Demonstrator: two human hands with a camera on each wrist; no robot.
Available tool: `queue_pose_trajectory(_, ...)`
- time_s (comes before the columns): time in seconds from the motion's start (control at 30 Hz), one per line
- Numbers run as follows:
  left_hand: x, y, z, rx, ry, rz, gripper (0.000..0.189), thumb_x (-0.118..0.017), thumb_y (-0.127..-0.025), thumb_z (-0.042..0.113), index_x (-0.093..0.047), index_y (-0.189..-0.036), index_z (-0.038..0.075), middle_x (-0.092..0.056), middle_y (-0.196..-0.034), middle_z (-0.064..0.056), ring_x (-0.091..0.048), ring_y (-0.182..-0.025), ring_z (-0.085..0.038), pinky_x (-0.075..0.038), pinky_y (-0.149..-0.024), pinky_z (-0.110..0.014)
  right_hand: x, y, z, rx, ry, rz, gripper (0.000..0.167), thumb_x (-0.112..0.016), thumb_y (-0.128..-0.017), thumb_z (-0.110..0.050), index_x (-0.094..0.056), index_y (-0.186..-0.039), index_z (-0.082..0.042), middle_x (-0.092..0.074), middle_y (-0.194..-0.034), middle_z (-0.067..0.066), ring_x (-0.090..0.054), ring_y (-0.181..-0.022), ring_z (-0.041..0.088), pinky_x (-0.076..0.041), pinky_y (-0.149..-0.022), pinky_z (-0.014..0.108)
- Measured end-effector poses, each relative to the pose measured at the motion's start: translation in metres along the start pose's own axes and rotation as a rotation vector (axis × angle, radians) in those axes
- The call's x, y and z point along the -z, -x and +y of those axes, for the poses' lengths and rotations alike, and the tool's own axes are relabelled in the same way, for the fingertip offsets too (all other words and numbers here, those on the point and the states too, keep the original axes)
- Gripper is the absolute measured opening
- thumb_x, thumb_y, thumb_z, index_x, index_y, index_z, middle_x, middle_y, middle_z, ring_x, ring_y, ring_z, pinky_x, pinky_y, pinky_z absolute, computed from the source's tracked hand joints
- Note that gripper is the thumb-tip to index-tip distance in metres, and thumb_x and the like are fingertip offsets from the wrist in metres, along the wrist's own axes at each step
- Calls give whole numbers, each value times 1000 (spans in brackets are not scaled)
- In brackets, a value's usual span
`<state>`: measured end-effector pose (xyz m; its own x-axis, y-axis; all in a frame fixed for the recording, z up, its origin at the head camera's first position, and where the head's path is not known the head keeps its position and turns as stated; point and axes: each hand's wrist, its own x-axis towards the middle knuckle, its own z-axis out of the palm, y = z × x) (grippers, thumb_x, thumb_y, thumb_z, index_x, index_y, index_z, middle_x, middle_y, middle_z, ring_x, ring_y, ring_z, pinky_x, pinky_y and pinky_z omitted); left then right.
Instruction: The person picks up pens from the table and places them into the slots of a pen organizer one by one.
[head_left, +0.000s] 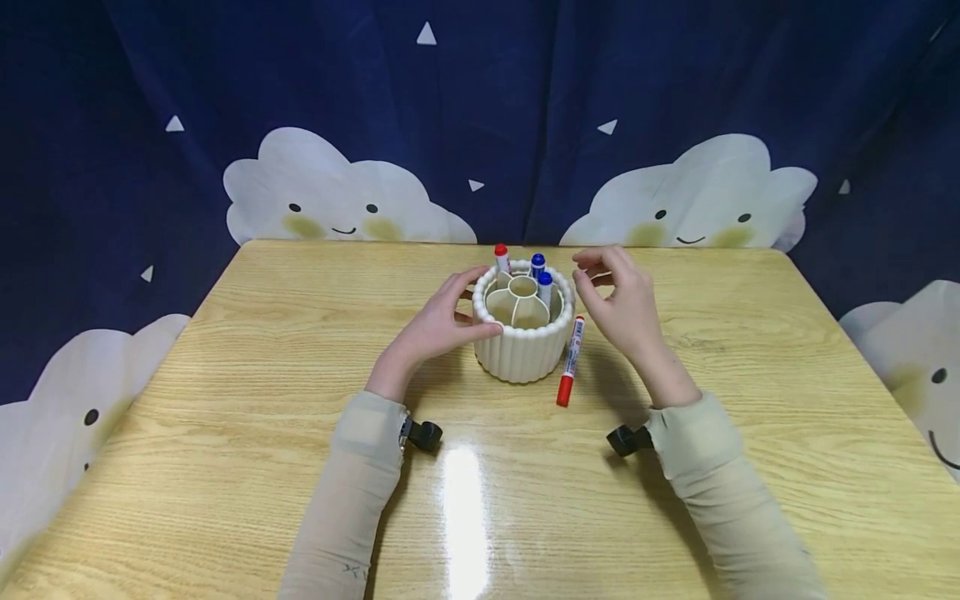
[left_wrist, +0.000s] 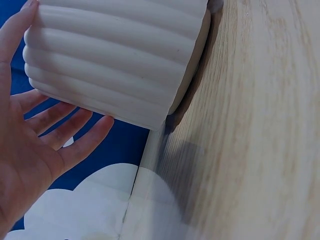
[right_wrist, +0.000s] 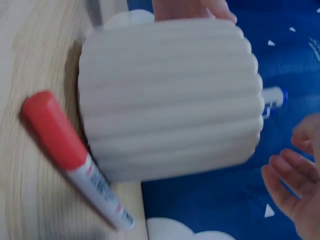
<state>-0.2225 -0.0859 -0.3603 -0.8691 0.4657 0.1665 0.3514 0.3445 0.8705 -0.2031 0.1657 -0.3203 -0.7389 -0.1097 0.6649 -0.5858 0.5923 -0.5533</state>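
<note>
A cream, ribbed pen holder (head_left: 517, 354) with a beaded rim and inner compartments stands on the table. My left hand (head_left: 442, 321) holds it from the left, thumb at the front rim and fingers along the side. Inside stand one red-ended marker (head_left: 502, 258) and two blue-ended markers, one at the back (head_left: 537, 265) and another blue-ended marker (head_left: 545, 287) at the right. My right hand (head_left: 618, 292) hovers by the right rim, fingers loosely bent, nothing between them. A red marker (head_left: 572, 362) lies beside the holder, its red cap (right_wrist: 55, 130) towards me.
The wooden table (head_left: 225, 417) ends at a dark blue curtain (head_left: 510, 100) with white clouds and triangles. Black wrist cameras are strapped at the left cuff (head_left: 367, 429) and the right cuff (head_left: 686, 429).
</note>
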Motion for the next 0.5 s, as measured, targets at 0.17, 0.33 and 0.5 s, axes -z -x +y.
queue_pose_trajectory(0.17,-1,0,0,7,7,6,85,-75,-71,39,-28,-141,30,-35,-136,2,-43,-114,-15,-50,-87,-32,4,4,14,-86,17,-32,15,-56,-85,-3,-61,-97,2,-61,-97,11,-59,-78,19,-48,-65,13)
queue_pose_trajectory(0.33,-1,0,0,-1,9,6,86,-75,-72,38,-27,-142,24,-36,-136,1,-43,-114,-16,-49,-86,-33,5,9,25,-129,50,-69,16,-55,-84,-3,-61,-98,3,-60,-95,13,-59,-77,22,-44,-63,8)
queue_pose_trajectory(0.5,-1,0,1,1,2,6,86,-75,-72,39,-28,-142,26,-36,-135,2,-43,-114,-14,-49,-86,-32,4,13,35,-228,119,-161,21,-55,-85,-7,-58,-103,2,-58,-93,14,-59,-79,23,-52,-68,28)
